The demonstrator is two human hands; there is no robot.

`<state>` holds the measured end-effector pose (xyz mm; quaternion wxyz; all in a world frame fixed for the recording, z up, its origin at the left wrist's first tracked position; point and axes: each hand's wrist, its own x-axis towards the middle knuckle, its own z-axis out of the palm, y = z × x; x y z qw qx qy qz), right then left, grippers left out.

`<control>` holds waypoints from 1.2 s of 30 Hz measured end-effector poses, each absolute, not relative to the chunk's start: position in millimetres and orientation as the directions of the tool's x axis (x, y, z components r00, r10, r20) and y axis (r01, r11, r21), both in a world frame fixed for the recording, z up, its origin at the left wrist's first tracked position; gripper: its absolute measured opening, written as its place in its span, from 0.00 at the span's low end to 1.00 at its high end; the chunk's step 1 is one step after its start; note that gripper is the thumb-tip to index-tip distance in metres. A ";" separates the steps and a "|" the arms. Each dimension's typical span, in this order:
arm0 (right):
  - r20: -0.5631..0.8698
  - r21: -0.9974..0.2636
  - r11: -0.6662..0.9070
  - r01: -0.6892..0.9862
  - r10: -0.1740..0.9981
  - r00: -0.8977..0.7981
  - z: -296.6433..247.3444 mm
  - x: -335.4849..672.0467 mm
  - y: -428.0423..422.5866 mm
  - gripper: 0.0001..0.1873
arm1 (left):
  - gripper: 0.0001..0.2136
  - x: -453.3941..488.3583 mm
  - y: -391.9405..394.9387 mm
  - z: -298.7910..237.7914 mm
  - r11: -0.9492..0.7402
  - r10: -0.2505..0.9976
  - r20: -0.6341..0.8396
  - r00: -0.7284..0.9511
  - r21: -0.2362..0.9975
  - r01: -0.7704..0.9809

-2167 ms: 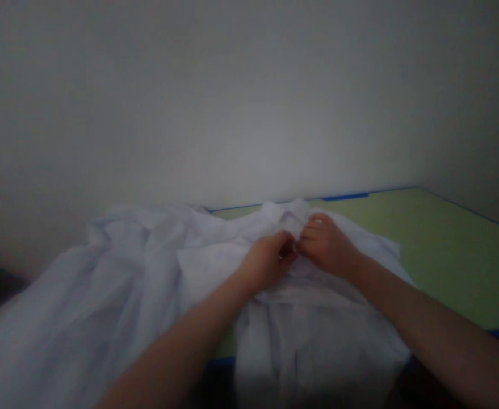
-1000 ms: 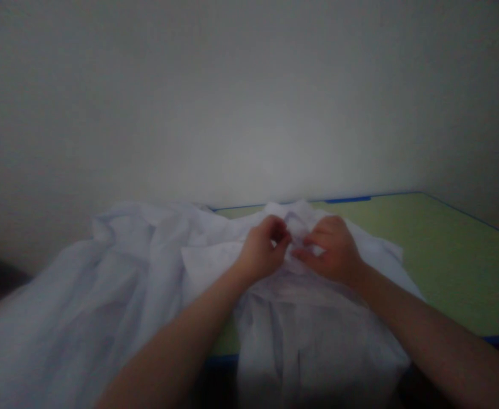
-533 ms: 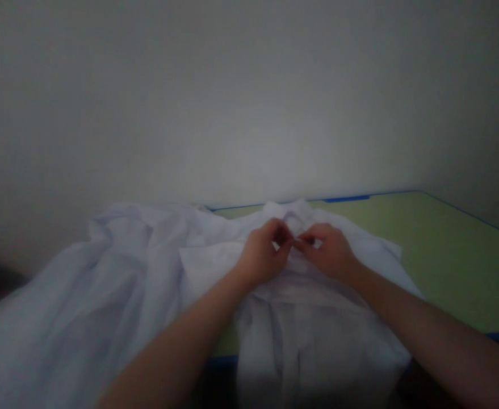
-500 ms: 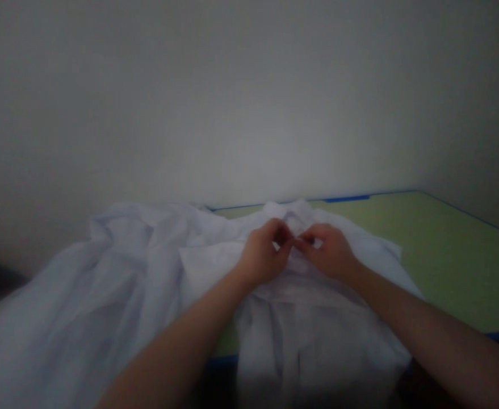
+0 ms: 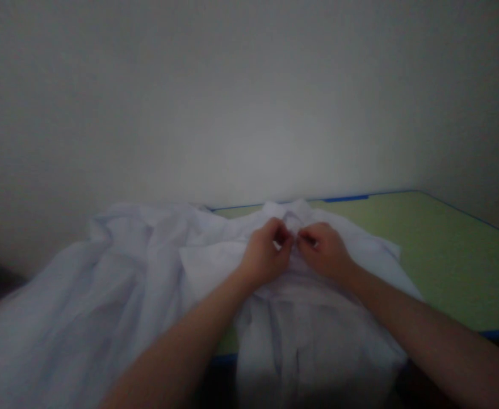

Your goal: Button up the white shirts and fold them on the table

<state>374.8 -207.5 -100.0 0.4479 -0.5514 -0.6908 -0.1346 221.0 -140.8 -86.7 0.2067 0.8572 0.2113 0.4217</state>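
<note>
A white shirt [image 5: 326, 335] lies on the table, its lower part hanging over the front edge and one sleeve spread towards the left. Near its collar, my left hand [image 5: 269, 253] is closed, thumb and forefinger pinching the cloth. My right hand [image 5: 323, 250] faces it with fingertips also pinched on the shirt, a small gap away. Dim light and blur keep me from making out any button or small detail between the fingertips.
More white cloth [image 5: 117, 284] is heaped on the left and drapes down towards me. The green table top [image 5: 453, 261] with blue edging extends to the right. A pale wall [image 5: 249, 102] rises right behind the table.
My fingertips, which met before, are now slightly apart, the right hand having shifted a little to the right. The shirt and the heaped cloth lie as before.
</note>
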 end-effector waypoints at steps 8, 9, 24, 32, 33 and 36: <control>0.770 -0.167 0.378 0.911 0.627 -0.120 -99.5 377.6 -206.5 0.07 | 0.09 226.1 -131.3 -92.1 -0.707 0.639 0.557 0.530 0.697 0.120; 0.770 -0.127 0.383 0.915 0.620 -0.153 -99.0 378.3 -207.0 0.07 | 0.10 226.4 -129.0 -92.5 -0.671 0.659 0.526 0.538 0.734 0.104; 0.750 -0.358 0.564 0.744 0.649 -0.132 -103.7 390.1 -202.0 0.08 | 0.16 214.3 -114.3 -84.6 -0.796 0.504 0.570 0.649 0.599 0.093; 0.809 -0.368 0.638 0.676 0.578 -0.105 -101.2 388.9 -204.8 0.11 | 0.09 205.1 -111.0 -80.7 -0.853 0.394 0.464 0.793 0.505 0.129; 0.814 -0.364 0.650 0.667 0.570 -0.112 -100.2 388.4 -206.2 0.17 | 0.08 204.7 -112.8 -80.8 -0.861 0.365 0.452 0.814 0.496 0.111; 0.785 -0.308 0.686 0.660 0.575 -0.231 -95.5 387.7 -209.9 0.31 | 0.06 205.2 -119.0 -80.7 -0.882 0.302 0.417 0.857 0.464 0.086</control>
